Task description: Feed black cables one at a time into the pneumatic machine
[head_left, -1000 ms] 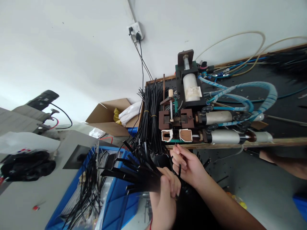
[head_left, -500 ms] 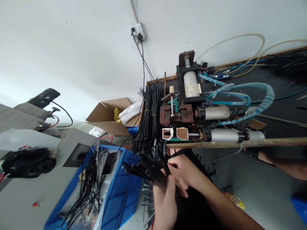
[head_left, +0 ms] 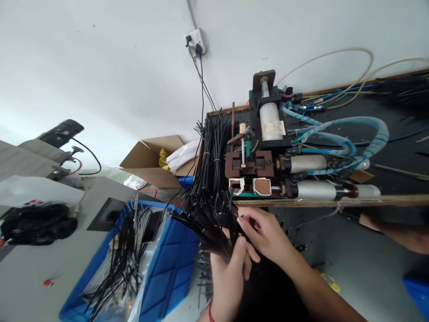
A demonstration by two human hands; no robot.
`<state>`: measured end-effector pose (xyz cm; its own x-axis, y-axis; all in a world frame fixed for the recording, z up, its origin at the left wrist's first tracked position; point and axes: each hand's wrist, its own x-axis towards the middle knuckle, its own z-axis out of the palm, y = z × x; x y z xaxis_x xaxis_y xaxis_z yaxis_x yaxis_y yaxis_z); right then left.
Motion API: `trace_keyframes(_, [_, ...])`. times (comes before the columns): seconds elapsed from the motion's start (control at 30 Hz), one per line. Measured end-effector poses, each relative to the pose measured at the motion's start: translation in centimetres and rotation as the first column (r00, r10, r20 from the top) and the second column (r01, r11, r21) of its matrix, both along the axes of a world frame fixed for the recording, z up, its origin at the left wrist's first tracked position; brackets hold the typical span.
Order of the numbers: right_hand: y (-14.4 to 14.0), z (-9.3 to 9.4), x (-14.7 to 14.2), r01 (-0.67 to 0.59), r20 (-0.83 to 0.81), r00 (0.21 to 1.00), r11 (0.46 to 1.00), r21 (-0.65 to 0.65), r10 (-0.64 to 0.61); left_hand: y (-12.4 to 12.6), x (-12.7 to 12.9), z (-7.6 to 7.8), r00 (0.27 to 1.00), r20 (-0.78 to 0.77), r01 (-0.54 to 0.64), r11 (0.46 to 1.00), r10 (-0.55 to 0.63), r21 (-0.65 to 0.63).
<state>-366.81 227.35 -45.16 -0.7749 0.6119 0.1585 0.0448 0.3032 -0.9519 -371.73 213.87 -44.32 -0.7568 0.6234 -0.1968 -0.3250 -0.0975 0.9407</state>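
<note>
Beside the near edge of the tabletop [head_left: 315, 203], the left hand [head_left: 228, 275] clasps 1 bundle of black cables [head_left: 208, 231]; the right hand [head_left: 264, 230] curls beside it, whether pinching I cannot tell.

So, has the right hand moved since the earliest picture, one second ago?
Yes: against the bench edge, the right hand has its fingertips lower and farther left, nearer the black strips held in the left hand.

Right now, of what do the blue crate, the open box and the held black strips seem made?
Blue crate: likely moulded plastic, satin, ribbed walls. Open box: apparently cardboard, matte brown, folded flaps. Held black strips: plastic or rubber, cannot tell which; smooth, faint sheen.
</note>
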Motion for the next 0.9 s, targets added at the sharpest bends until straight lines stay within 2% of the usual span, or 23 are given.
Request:
trace_keyframes(0.07, [-0.4, 1.5, 0.5, -0.025, -0.183, 0.983, 0.990, -0.139, 0.000, 0.2, -0.2, -0.1, 1.000, 0.008, 0.008, 1.000, -0.008, -0.021])
trace_keyframes(0.17, [-0.9, 2.9, 0.7, -0.142, -0.276, 0.959, 0.955, -0.261, 0.067, 0.3, -0.5, -0.3, 1.000, -0.006, 0.013, 0.999, -0.014, -0.051])
trace_keyframes(0.23, [-1.0, 3.1, 0.4, -0.183, -0.307, 0.948, 0.937, -0.298, 0.087, 0.4, -0.7, -0.4, 1.000, -0.017, 0.004, 0.999, -0.005, -0.044])
trace_keyframes(0.33, [-1.0, 2.6, -0.1, -0.119, -0.355, 0.935, 0.918, -0.378, -0.025, 0.5, -1.0, -0.5, 0.999, -0.034, -0.014, 1.000, 0.015, 0.021])
trace_keyframes(0.4, [-1.2, 2.3, -0.3, -0.086, -0.361, 0.930, 0.919, -0.385, -0.064, 0.5, -1.1, -0.5, 0.999, -0.026, -0.019, 0.999, 0.020, 0.038])
trace_keyframes(0.57, [-1.4, 2.8, -0.2, -0.098, -0.306, 0.952, 0.932, -0.350, -0.015, 0.7, -1.0, -0.3, 1.000, -0.014, -0.018, 0.999, 0.018, -0.049])
trace_keyframes(0.73, [-1.0, 3.4, 0.0, -0.103, -0.266, 0.964, 0.942, -0.319, 0.015, 1.1, -1.0, -0.2, 1.000, -0.014, -0.005, 0.997, 0.004, -0.080])
trace_keyframes(0.8, [-1.2, 3.1, 0.0, -0.118, -0.257, 0.966, 0.917, -0.382, 0.018, 1.3, -1.0, -0.1, 1.000, 0.007, -0.017, 0.998, 0.017, -0.068])
trace_keyframes(0.9, [-1.9, 2.3, -0.3, -0.135, -0.284, 0.958, 0.813, -0.566, -0.039, 1.3, -1.1, 0.0, 0.997, 0.024, -0.073, 0.997, 0.073, 0.001])
